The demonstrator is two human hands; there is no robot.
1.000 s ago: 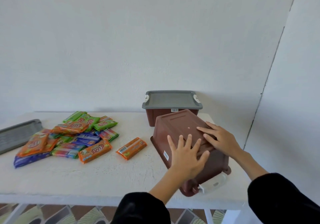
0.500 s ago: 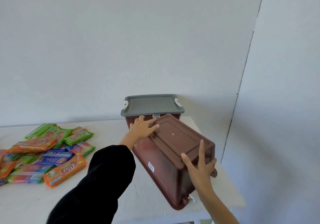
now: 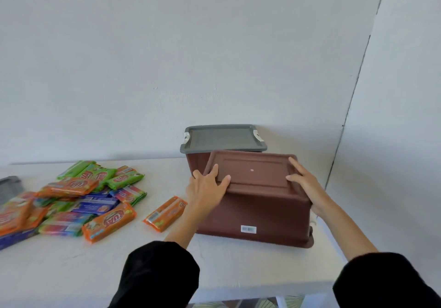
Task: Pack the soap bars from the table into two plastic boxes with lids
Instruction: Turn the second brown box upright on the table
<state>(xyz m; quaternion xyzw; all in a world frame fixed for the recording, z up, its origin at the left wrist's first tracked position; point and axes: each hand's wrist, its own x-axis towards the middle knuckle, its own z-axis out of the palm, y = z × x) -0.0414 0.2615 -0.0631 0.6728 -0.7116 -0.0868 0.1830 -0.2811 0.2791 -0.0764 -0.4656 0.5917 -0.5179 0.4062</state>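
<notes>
A brown plastic box [image 3: 257, 210] lies upside down on the white table [image 3: 71, 274], its base facing up and towards me. My left hand [image 3: 207, 189] grips the base's left edge and my right hand [image 3: 304, 182] grips its right edge. Behind it stands a second brown box with a grey lid [image 3: 223, 138] on top. A pile of wrapped soap bars [image 3: 71, 198], orange, green and blue, lies at the left. One orange soap bar [image 3: 165, 213] lies apart, just left of my left wrist.
A loose grey lid [image 3: 9, 188] shows at the far left edge of the table. A white wall runs behind the table and another wall closes in on the right. The table's front edge runs below my sleeves.
The upside-down box has been turned so its long side faces me. My left hand moved from its far corner to the left edge, my right hand to the right edge.
</notes>
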